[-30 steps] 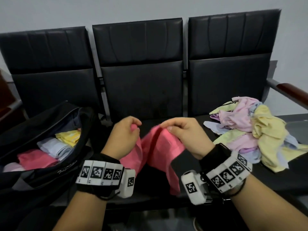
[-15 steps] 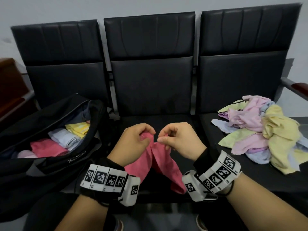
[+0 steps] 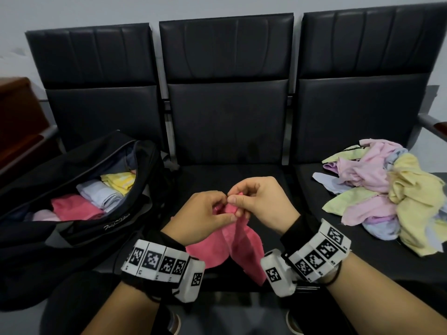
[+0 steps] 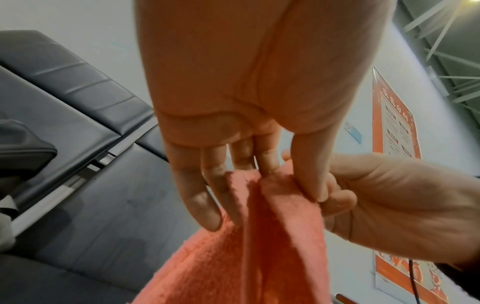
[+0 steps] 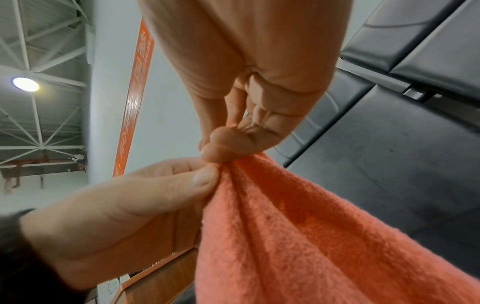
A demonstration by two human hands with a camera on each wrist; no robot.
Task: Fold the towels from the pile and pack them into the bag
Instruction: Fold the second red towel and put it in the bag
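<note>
- The pink towel (image 3: 238, 240) hangs doubled over the middle seat (image 3: 227, 180) of the black bench, its top corners brought together at one point, low in the head view at about 6 o'clock.
- The left hand (image 3: 200, 215) pinches those corners between thumb and fingers (image 4: 207, 201).
- The right hand (image 3: 261, 204) touches the left, its fingertips (image 5: 215, 152) clamped on the same gathered corners.
- At 9 o'clock the open black bag (image 3: 72, 228) on the left seat holds folded towels, pink, white and yellow.
- At 3 o'clock the loose pile of towels (image 3: 391, 197) lies on the right seat.
</note>
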